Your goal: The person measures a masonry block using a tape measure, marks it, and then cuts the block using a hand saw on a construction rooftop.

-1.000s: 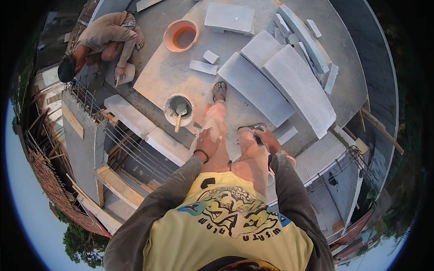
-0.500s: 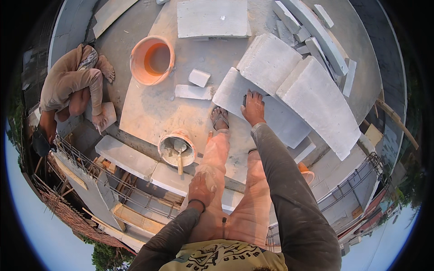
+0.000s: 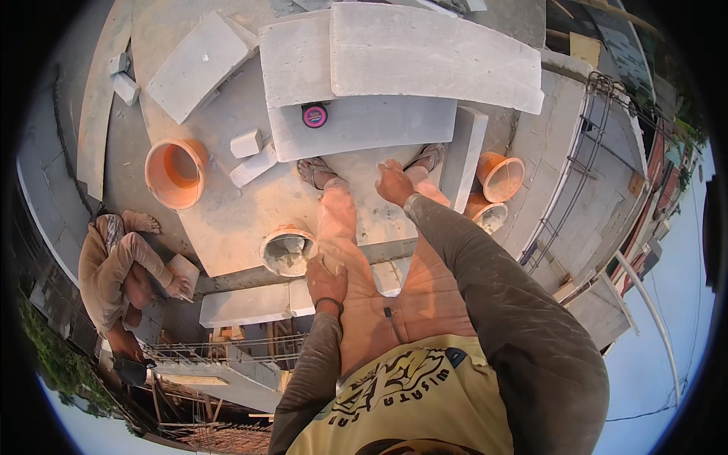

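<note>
My left hand [image 3: 327,282] rests on my left thigh, fingers spread and holding nothing. Over the floor beside my right shin, my right hand [image 3: 393,184] hangs with its fingers loosely apart and nothing visible in them. A round black and pink tape measure [image 3: 314,115] lies beyond it on a pale lightweight concrete block [image 3: 371,129]. Two more such blocks, a shorter one [image 3: 296,64] and a long one [image 3: 436,57], lie across the far side of that block.
An orange bucket [image 3: 176,173] stands at left, near two small block offcuts [image 3: 254,164]. A mortar bucket [image 3: 288,251] is by my left leg; two orange buckets [image 3: 500,177] sit at right. A co-worker [image 3: 117,277] crouches at far left. Rebar [image 3: 588,163] runs along the right edge.
My right hand has let go of the tape measure and drawn back toward my right leg. The view has turned to the right. My left hand stays on my thigh.
</note>
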Action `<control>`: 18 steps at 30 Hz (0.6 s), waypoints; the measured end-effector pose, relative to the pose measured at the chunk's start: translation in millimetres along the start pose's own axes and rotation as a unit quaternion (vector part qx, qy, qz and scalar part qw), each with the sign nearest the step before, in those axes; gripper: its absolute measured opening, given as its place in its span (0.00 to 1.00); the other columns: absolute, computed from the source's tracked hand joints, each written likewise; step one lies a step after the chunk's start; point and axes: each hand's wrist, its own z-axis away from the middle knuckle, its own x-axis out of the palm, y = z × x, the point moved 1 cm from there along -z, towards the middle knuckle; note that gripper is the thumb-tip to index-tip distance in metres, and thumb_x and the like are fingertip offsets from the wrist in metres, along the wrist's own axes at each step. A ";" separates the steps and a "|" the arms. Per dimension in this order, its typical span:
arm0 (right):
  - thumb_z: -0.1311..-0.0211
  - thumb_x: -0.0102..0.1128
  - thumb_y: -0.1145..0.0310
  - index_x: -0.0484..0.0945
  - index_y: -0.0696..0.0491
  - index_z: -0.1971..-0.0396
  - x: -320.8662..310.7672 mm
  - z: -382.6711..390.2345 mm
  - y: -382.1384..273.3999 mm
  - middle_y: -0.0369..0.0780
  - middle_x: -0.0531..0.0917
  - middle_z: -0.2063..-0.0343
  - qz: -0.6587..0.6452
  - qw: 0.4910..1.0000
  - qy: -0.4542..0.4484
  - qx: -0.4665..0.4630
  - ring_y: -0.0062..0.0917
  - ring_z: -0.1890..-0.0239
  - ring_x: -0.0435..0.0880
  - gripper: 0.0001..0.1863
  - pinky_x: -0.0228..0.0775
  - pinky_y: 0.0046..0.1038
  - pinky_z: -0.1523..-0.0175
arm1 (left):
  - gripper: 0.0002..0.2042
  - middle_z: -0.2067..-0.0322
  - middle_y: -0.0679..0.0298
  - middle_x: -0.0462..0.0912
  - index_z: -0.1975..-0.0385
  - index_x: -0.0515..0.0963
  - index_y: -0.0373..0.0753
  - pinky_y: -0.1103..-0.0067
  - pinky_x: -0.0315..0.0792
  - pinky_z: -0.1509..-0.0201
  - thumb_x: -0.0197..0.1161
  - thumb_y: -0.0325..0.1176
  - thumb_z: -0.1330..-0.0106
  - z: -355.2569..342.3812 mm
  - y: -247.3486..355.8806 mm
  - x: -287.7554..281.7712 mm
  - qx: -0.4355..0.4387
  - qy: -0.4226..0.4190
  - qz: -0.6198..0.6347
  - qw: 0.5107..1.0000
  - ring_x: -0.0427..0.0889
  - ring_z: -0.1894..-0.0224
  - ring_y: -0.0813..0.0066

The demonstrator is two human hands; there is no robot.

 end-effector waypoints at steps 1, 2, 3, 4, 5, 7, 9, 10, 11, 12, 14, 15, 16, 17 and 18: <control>0.43 0.57 0.67 0.73 0.62 0.46 5.2 18.6 20.5 0.57 0.74 0.47 -0.010 0.999 -0.023 0.031 0.51 0.40 0.71 0.25 0.68 0.45 0.38 | 0.29 0.45 0.46 0.74 0.43 0.69 0.33 0.59 0.65 0.35 0.69 0.38 0.43 3.4 3.0 7.8 -0.001 0.004 -0.015 1.000 0.71 0.40 0.46; 0.43 0.57 0.67 0.75 0.62 0.49 8.5 29.3 36.3 0.56 0.75 0.50 -0.021 0.997 -0.045 0.055 0.50 0.41 0.72 0.22 0.69 0.44 0.40 | 0.29 0.45 0.46 0.74 0.44 0.69 0.33 0.59 0.65 0.35 0.69 0.38 0.43 1.6 7.7 12.6 -0.002 0.015 -0.029 0.999 0.71 0.40 0.45; 0.42 0.56 0.67 0.76 0.62 0.50 14.8 45.4 49.9 0.56 0.76 0.50 -0.058 0.994 -0.041 0.089 0.49 0.41 0.72 0.21 0.68 0.44 0.38 | 0.29 0.46 0.46 0.74 0.43 0.69 0.33 0.59 0.65 0.36 0.70 0.38 0.43 2.7 11.7 18.1 0.013 0.025 -0.045 0.999 0.71 0.41 0.45; 0.42 0.56 0.67 0.77 0.62 0.50 18.9 55.5 63.9 0.56 0.76 0.50 -0.071 0.993 -0.026 0.087 0.50 0.41 0.72 0.21 0.67 0.44 0.37 | 0.29 0.46 0.46 0.74 0.43 0.69 0.33 0.59 0.66 0.36 0.70 0.38 0.43 3.0 17.6 26.0 0.019 0.028 -0.060 0.998 0.71 0.41 0.44; 0.42 0.56 0.67 0.77 0.62 0.50 25.8 69.4 75.0 0.56 0.76 0.50 -0.084 0.992 -0.016 0.088 0.50 0.41 0.73 0.21 0.67 0.43 0.37 | 0.29 0.47 0.46 0.74 0.43 0.69 0.33 0.59 0.66 0.36 0.70 0.38 0.42 7.8 22.3 32.9 0.021 0.028 -0.077 0.996 0.71 0.41 0.44; 0.41 0.56 0.66 0.77 0.62 0.50 33.4 82.6 103.3 0.56 0.76 0.50 -0.120 0.989 -0.003 0.088 0.50 0.42 0.73 0.21 0.66 0.43 0.37 | 0.29 0.47 0.46 0.74 0.43 0.69 0.33 0.58 0.66 0.36 0.70 0.39 0.42 16.6 37.8 52.0 0.017 0.026 -0.106 0.994 0.71 0.41 0.44; 0.41 0.56 0.65 0.77 0.61 0.49 24.4 87.5 128.5 0.55 0.76 0.50 -0.166 0.982 0.006 0.092 0.49 0.42 0.74 0.22 0.66 0.43 0.36 | 0.29 0.46 0.45 0.73 0.43 0.69 0.34 0.58 0.65 0.36 0.69 0.39 0.42 22.6 61.3 73.0 0.010 0.018 -0.133 0.991 0.71 0.41 0.44; 0.41 0.56 0.65 0.77 0.60 0.49 18.7 94.5 142.2 0.55 0.77 0.50 -0.195 0.976 0.027 0.094 0.49 0.43 0.74 0.22 0.66 0.43 0.37 | 0.28 0.46 0.45 0.73 0.43 0.69 0.34 0.58 0.65 0.36 0.69 0.40 0.41 26.8 70.6 83.8 0.010 0.014 -0.167 0.986 0.70 0.41 0.44; 0.41 0.56 0.64 0.77 0.59 0.49 10.2 99.0 155.9 0.54 0.77 0.50 -0.222 0.969 0.052 0.096 0.49 0.43 0.74 0.21 0.66 0.43 0.37 | 0.28 0.45 0.45 0.73 0.43 0.69 0.34 0.58 0.65 0.36 0.69 0.40 0.41 29.6 75.2 95.2 0.012 0.013 -0.201 0.979 0.70 0.40 0.43; 0.41 0.56 0.64 0.77 0.59 0.49 5.6 104.4 169.8 0.54 0.77 0.50 -0.251 0.960 0.078 0.101 0.49 0.43 0.75 0.21 0.66 0.43 0.37 | 0.28 0.45 0.45 0.72 0.43 0.69 0.34 0.58 0.65 0.36 0.69 0.41 0.40 32.5 78.8 104.2 0.015 0.010 -0.237 0.971 0.70 0.40 0.43; 0.40 0.56 0.64 0.77 0.57 0.49 -4.1 116.2 208.3 0.53 0.77 0.51 -0.284 0.946 0.104 0.114 0.48 0.44 0.75 0.20 0.67 0.44 0.38 | 0.28 0.44 0.45 0.72 0.44 0.69 0.33 0.57 0.65 0.35 0.68 0.42 0.40 36.6 85.4 119.6 0.022 -0.020 -0.280 0.959 0.69 0.39 0.43; 0.40 0.56 0.63 0.77 0.57 0.50 -9.6 117.2 235.7 0.52 0.78 0.51 -0.295 0.940 0.122 0.117 0.48 0.45 0.76 0.20 0.67 0.44 0.38 | 0.28 0.44 0.45 0.72 0.44 0.70 0.33 0.57 0.65 0.35 0.68 0.42 0.40 34.1 90.2 127.8 0.027 -0.032 -0.297 0.954 0.69 0.38 0.43; 0.40 0.56 0.63 0.77 0.56 0.50 -11.6 121.4 258.6 0.52 0.78 0.51 -0.307 0.932 0.119 0.151 0.48 0.45 0.76 0.20 0.68 0.44 0.39 | 0.29 0.43 0.45 0.72 0.43 0.69 0.32 0.57 0.64 0.34 0.68 0.42 0.40 30.9 90.6 135.3 0.016 -0.058 -0.319 0.946 0.68 0.37 0.43; 0.39 0.56 0.63 0.77 0.56 0.50 -14.6 130.6 276.2 0.52 0.78 0.51 -0.314 0.925 0.118 0.177 0.48 0.46 0.77 0.19 0.69 0.44 0.41 | 0.29 0.42 0.44 0.71 0.43 0.69 0.32 0.57 0.63 0.33 0.67 0.43 0.39 25.3 84.0 144.2 0.004 -0.078 -0.334 0.939 0.68 0.36 0.43; 0.39 0.56 0.63 0.77 0.55 0.50 -7.7 137.3 298.4 0.52 0.79 0.52 -0.317 0.924 0.122 0.178 0.49 0.47 0.78 0.19 0.71 0.44 0.42 | 0.29 0.40 0.43 0.70 0.42 0.69 0.31 0.57 0.62 0.32 0.67 0.42 0.39 9.5 52.9 152.3 0.009 -0.104 -0.346 0.933 0.67 0.36 0.43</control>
